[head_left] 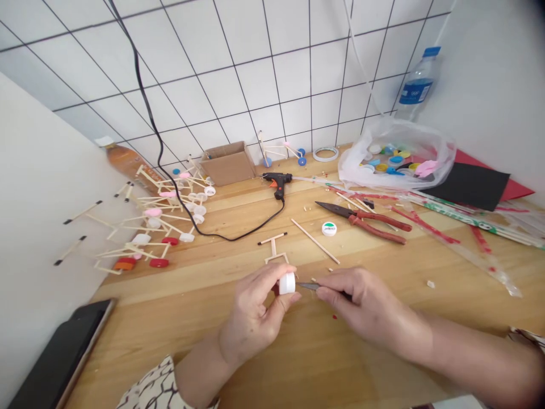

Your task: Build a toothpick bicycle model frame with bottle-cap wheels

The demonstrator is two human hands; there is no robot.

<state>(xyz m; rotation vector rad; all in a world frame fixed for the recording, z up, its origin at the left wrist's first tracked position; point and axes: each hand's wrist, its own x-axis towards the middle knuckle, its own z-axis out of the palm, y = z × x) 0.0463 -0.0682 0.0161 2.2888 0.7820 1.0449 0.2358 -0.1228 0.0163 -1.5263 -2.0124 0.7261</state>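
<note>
Between the thumb and fingers of my left hand (259, 312) is a white bottle cap (287, 283), held on its side. My right hand (361, 309) grips a slim dark pointed tool (307, 286), whose tip is at the cap's right face; whether it has gone in is too small to tell. Just beyond my left hand lies a small wooden stick frame (273, 247) with a dark-tipped crossbar. A thin wooden stick (315, 241) and a white cap with green print (329, 229) rest on the wooden table (264, 375) beyond both hands.
Red-handled pliers (378, 224) and a black glue gun (279, 183) with its cord lie farther back. Several stick assemblies (153, 213) stand at left, near a cardboard box (229, 165). A plastic bag of caps (395, 156) sits back right. A dark device (63, 352) lies front left.
</note>
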